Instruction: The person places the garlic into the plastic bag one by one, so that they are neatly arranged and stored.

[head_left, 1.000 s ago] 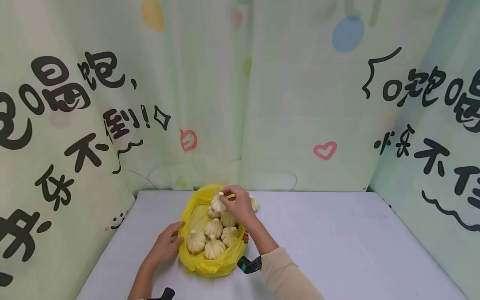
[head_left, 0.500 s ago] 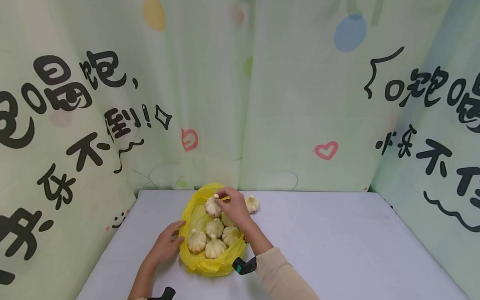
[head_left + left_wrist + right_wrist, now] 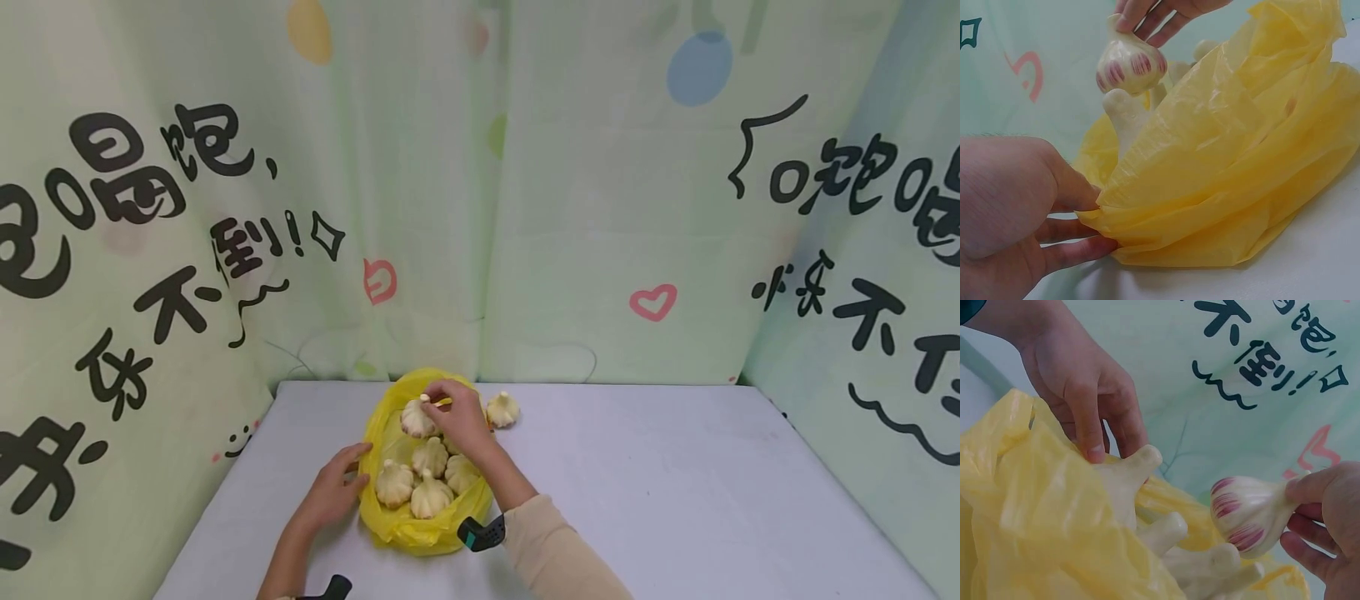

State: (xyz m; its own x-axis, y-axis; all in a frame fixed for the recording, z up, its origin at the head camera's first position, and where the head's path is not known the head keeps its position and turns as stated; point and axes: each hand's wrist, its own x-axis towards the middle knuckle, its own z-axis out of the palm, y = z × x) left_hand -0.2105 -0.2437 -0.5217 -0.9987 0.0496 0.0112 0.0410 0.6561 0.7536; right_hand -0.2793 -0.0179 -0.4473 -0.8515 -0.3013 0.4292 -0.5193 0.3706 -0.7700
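My right hand (image 3: 461,421) pinches a garlic bulb (image 3: 1244,512) by its stem. The bulb is pale with purple streaks and hangs over the far part of a yellow plastic bag (image 3: 420,537). My left hand (image 3: 337,485) rests its extended fingers and thumb against the left side of the bag, as the left wrist view also shows at the bag's lower corner (image 3: 1094,215). Inside the opened bag sit several garlic bulbs (image 3: 430,498), stems upward. My right hand and forearm hide some of them from the head view.
One more garlic bulb (image 3: 502,410) sits outside the bag at its far right, on the white tabletop (image 3: 660,492). A pale green curtain (image 3: 555,208) with black lettering encloses the back and both sides of the table.
My right hand has moved left and slightly down with the pinched bulb, over the bag. The bulb outside the bag shows more fully now. My left hand has stayed at the bag's side.
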